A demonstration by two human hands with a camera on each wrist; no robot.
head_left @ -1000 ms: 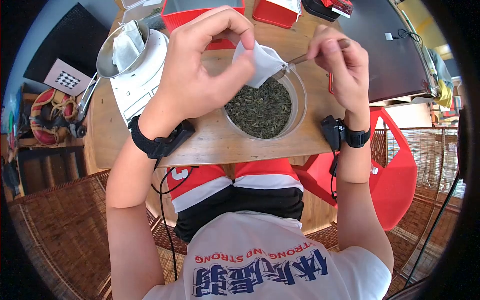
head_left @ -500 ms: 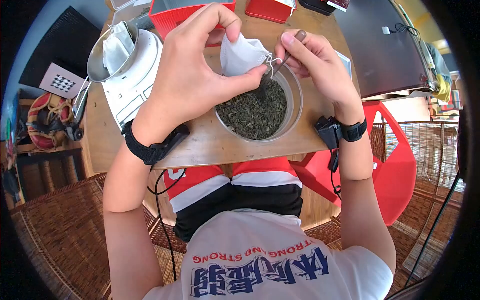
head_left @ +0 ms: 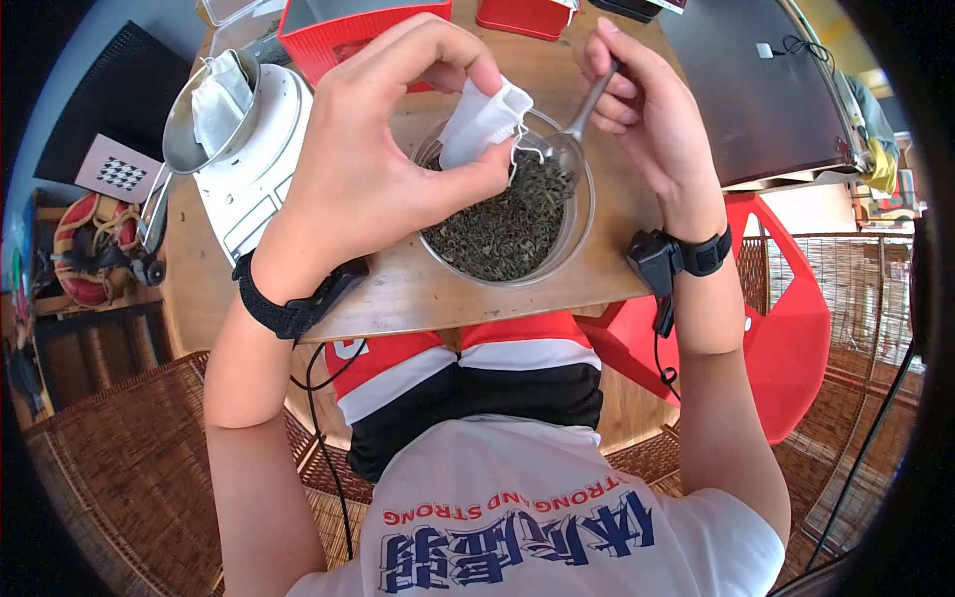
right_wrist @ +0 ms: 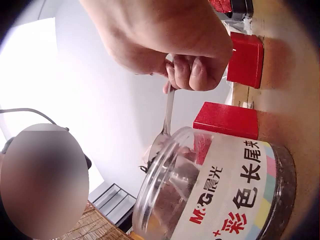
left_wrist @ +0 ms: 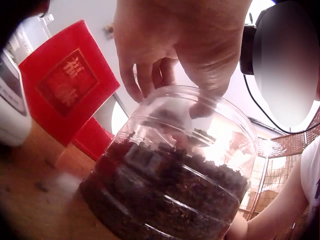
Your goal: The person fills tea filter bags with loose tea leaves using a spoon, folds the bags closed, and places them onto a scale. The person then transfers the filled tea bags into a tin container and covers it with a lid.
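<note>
The left hand [head_left: 383,149] pinches a bag [head_left: 473,124] at eleven o'clock over the jar [right_wrist: 225,185]; the right hand [head_left: 659,119] grips a spoon [head_left: 590,104] at two.

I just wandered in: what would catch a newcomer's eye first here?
Probably the clear jar of dark dried leaves at the table's near edge, with two hands above it: the left hand pinches a small white pouch, the right hand holds a spoon. Beyond, a bright red box stands out; a white scale sits left.
</note>
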